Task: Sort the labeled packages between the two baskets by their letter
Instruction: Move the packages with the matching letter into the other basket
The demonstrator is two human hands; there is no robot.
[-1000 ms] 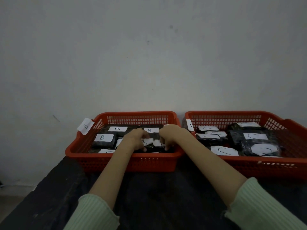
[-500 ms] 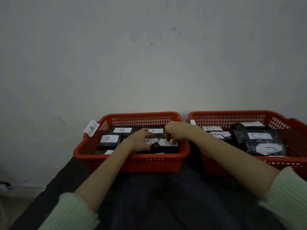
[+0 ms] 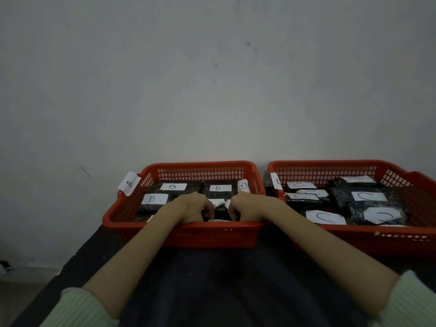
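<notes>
Both my hands dip into the left basket [image 3: 122, 208] near its front wall: left hand [image 3: 191, 206] and right hand [image 3: 245, 205] curl, seemingly pinching one black package [image 3: 220, 212] lying between them, equally near both.

A white paper tag [image 3: 129, 184] fixed to the left rim of the left red plastic mesh basket [image 3: 132, 210] carries a handwritten "B". Inside that basket, white paper labels on black wrapped packages read "B": one at the back left [image 3: 173, 186], one at the back middle [image 3: 218, 188], one nearer on the left [image 3: 152, 198], and a tilted one by the right wall [image 3: 243, 185]. In the right red plastic mesh basket [image 3: 387, 231], labels [image 3: 368, 196] on black packages show a hand-drawn "C".
</notes>
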